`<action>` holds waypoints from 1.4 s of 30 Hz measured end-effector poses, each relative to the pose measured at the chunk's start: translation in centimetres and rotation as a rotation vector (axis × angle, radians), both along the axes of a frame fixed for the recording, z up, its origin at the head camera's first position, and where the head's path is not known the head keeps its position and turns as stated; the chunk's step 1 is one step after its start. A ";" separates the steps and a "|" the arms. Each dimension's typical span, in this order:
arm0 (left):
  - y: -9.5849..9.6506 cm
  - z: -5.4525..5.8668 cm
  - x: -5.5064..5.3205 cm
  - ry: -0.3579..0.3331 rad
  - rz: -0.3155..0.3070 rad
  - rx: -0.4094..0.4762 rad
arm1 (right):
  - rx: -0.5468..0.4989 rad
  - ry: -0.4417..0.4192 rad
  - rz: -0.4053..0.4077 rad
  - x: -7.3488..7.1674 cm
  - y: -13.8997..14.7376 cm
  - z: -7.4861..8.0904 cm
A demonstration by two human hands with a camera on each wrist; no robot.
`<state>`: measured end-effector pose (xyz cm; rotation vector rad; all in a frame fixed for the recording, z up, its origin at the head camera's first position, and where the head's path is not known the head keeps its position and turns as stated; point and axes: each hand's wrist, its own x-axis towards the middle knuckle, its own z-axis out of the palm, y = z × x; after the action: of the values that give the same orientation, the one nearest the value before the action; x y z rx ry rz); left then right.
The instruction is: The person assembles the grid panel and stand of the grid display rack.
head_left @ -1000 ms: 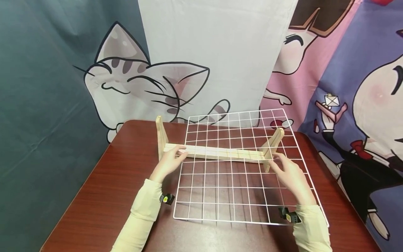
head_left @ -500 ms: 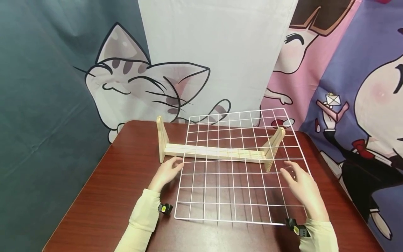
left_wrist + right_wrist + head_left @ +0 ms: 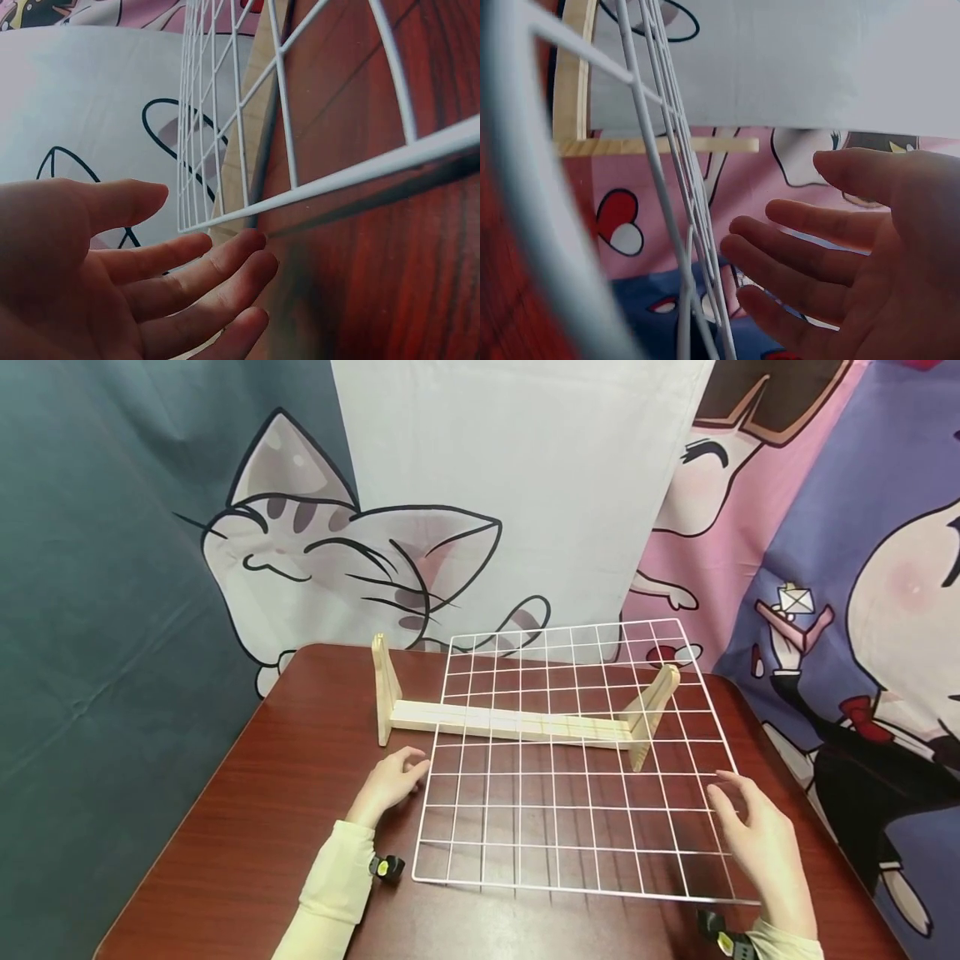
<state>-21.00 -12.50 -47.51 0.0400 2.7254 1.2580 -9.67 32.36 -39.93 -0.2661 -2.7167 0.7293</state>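
A white wire grid panel [image 3: 517,885] slopes over a pale wooden stand [image 3: 420,715], its near edge low by the table and its far edge raised. The stand has a long flat bar between two upright end pieces. My left hand [image 3: 390,785] hovers beside the panel's left edge, fingers loosely bent around nothing. In the left wrist view its fingertips [image 3: 262,262] lie close below the edge wire [image 3: 352,176]; contact cannot be told. My right hand [image 3: 765,839] is by the panel's right edge. The right wrist view shows its relaxed fingers [image 3: 795,247] apart from the wires.
The dark red-brown table [image 3: 247,810] extends on both sides of the panel. Behind it hangs a printed cloth [image 3: 525,485] with cartoon figures. A small black camera [image 3: 387,867] is strapped to the left wrist, another [image 3: 712,925] to the right.
Both hands have drawn back from the wooden stand towards the person, the right one also moving out to the right. The panel and stand stay nearly in place.
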 end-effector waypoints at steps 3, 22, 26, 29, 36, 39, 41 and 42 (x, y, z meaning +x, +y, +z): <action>0.0 -0.3 0.3 -0.015 0.003 0.013 | -0.018 0.031 -0.028 0.7 0.5 -0.3; -0.1 -1.0 1.8 -0.091 -0.045 -0.011 | -0.095 0.090 -0.243 2.8 0.2 -1.9; 0.0 -1.3 2.0 -0.089 -0.046 -0.047 | -0.124 0.067 -0.257 2.8 -0.1 -2.1; 0.0 -1.5 2.1 -0.073 -0.050 -0.068 | -0.144 0.038 -0.248 2.8 -0.1 -2.3; 0.4 -2.1 2.7 -0.044 -0.036 -0.094 | -0.135 -0.095 -0.307 3.1 0.5 -3.5; 0.5 -2.5 2.8 -0.031 -0.025 -0.108 | -0.130 -0.144 -0.343 3.3 0.7 -4.1; 0.5 -2.4 2.9 -0.024 -0.031 -0.102 | -0.127 -0.177 -0.358 3.5 0.9 -4.3; 0.5 -2.4 2.9 -0.021 -0.041 -0.096 | -0.125 -0.193 -0.360 3.5 1.0 -4.4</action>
<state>-18.07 -12.00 -49.93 0.0717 2.7482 1.1099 -6.15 33.35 -44.32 -0.8697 -2.6879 0.7992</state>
